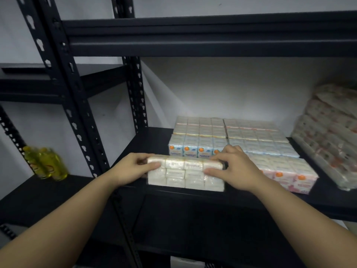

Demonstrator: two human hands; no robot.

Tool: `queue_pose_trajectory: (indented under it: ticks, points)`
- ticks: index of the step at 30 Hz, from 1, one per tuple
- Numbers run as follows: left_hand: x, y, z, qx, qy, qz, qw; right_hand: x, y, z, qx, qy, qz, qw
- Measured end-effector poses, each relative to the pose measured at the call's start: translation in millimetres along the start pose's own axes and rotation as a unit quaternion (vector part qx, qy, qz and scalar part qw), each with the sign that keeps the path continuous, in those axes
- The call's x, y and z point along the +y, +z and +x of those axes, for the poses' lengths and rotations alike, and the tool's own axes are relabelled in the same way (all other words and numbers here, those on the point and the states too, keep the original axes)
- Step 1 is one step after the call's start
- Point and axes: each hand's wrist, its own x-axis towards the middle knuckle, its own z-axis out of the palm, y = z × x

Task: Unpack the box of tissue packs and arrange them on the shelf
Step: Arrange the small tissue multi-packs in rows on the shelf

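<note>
A white wrapped tissue pack (185, 175) stands at the front edge of the black shelf (150, 140), held from both ends. My left hand (133, 167) grips its left end, thumb on the front face. My right hand (229, 169) grips its right end, fingers curled over the top. Behind it lie blue tissue packs (195, 147) and further packs (253, 136) in rows. A pink tissue pack (286, 171) sits to the right of my right hand.
A tall stack of wrapped tissue bundles (332, 136) fills the shelf's right end. Yellow bottles (46, 163) stand on the neighbouring shelf at the left. A black upright (77, 105) divides the two units. An upper shelf beam (193, 35) hangs overhead.
</note>
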Motion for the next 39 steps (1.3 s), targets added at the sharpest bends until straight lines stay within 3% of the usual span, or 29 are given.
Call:
queue_pose_trajectory:
  ticks: [4, 8, 14, 20, 27, 39]
  points:
    - [8, 12, 15, 0.084, -0.036, -0.030, 0.995, 5, -1, 1, 0.021, 0.045, 0.034, 0.998]
    - [13, 21, 18, 0.047, -0.008, 0.022, 0.999, 4, -1, 1, 0.061, 0.074, 0.069, 0.993]
    - [-5, 25, 21, 0.051, 0.038, 0.055, 0.996, 8, -10, -14, -0.062, 0.001, 0.016, 0.998]
    - [5, 38, 27, 0.081, 0.035, 0.043, 0.995, 17, -18, -7, -0.001, 0.028, -0.036, 0.999]
    - [10, 51, 35, 0.120, 0.039, 0.056, 0.990, 30, -15, -19, 0.076, 0.126, -0.059, 0.987]
    - [8, 55, 39, 0.147, 0.056, 0.053, 0.986, 24, -8, -7, 0.076, 0.147, -0.134, 0.977]
